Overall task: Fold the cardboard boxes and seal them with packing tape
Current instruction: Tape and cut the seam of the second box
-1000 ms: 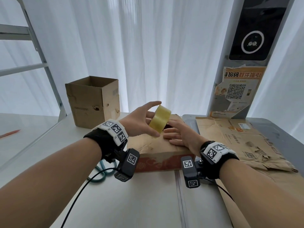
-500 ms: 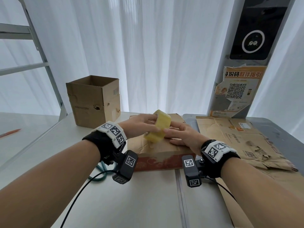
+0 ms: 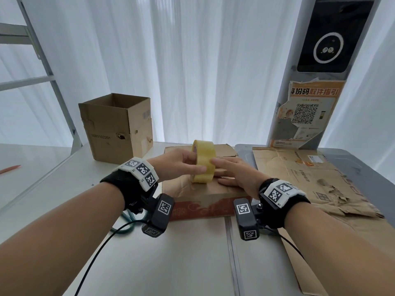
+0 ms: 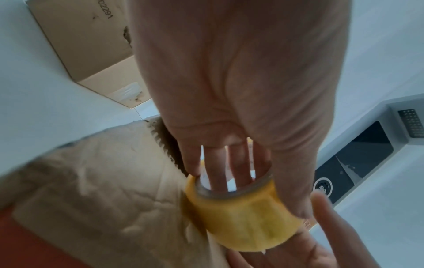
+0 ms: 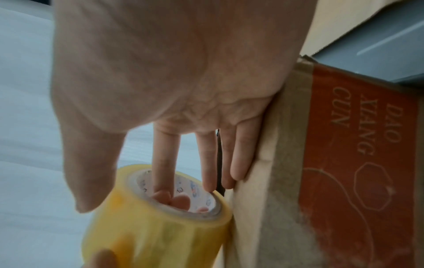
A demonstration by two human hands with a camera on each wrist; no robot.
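A yellow roll of packing tape (image 3: 204, 161) stands on edge on the brown top of a low cardboard box (image 3: 198, 191) with a red front side. My left hand (image 3: 181, 164) grips the roll, fingers through its core (image 4: 229, 174) and thumb across the outer face. My right hand (image 3: 233, 171) lies beside it. Its outer fingers (image 5: 234, 159) rest straight on the box top (image 5: 263, 199). The index finger reaches to the core's mouth and the thumb touches the roll (image 5: 149, 226). No loose tape end shows.
An open upright carton (image 3: 116, 129) stands at the back left. Flattened cardboard (image 3: 299, 174) covers the table to the right, before a pillar with a QR poster (image 3: 307, 112). Green-handled scissors (image 3: 126, 223) lie under my left wrist. An orange pencil (image 3: 10, 168) lies far left.
My left hand brought the roll down from the air onto the box top and stood it on edge. My right thumb lifted off the box to touch the roll.
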